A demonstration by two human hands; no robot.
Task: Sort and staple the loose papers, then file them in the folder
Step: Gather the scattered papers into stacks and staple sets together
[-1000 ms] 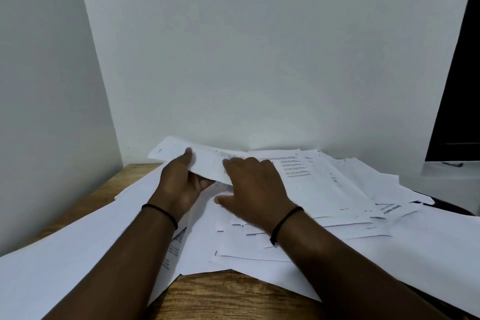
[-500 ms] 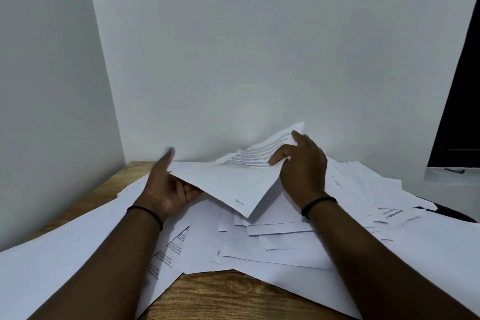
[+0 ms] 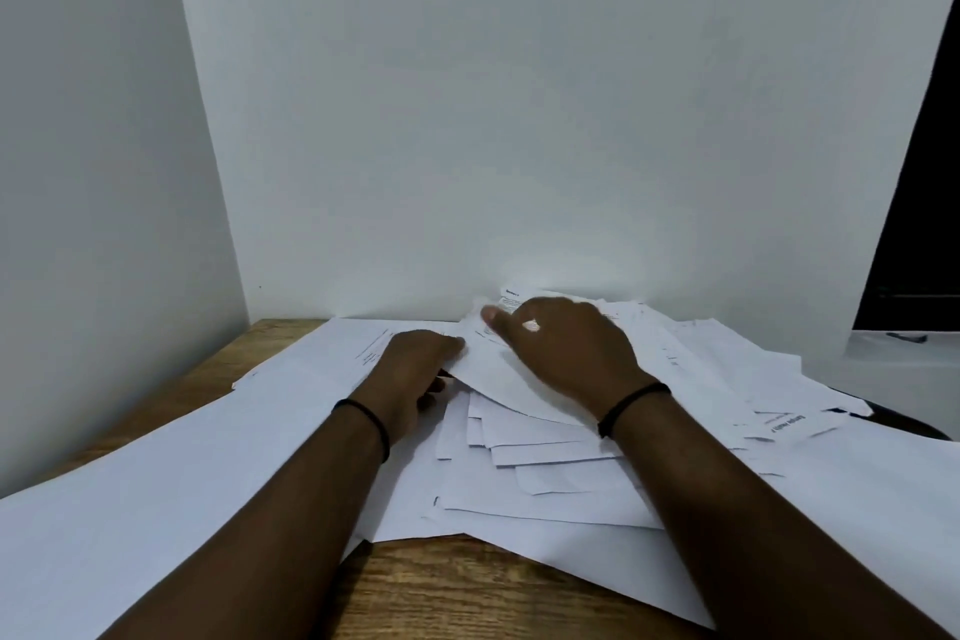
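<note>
On the wooden desk (image 3: 447, 592), the left hand (image 3: 410, 369) rests at the left edge of the loose papers (image 3: 545, 478), its thumb over a sheet's corner, fingers hidden. Just right, the right hand (image 3: 566, 353) presses flat on the heap's top sheet (image 3: 498, 374), fingers stretched toward the wall (image 3: 519, 120).
</note>
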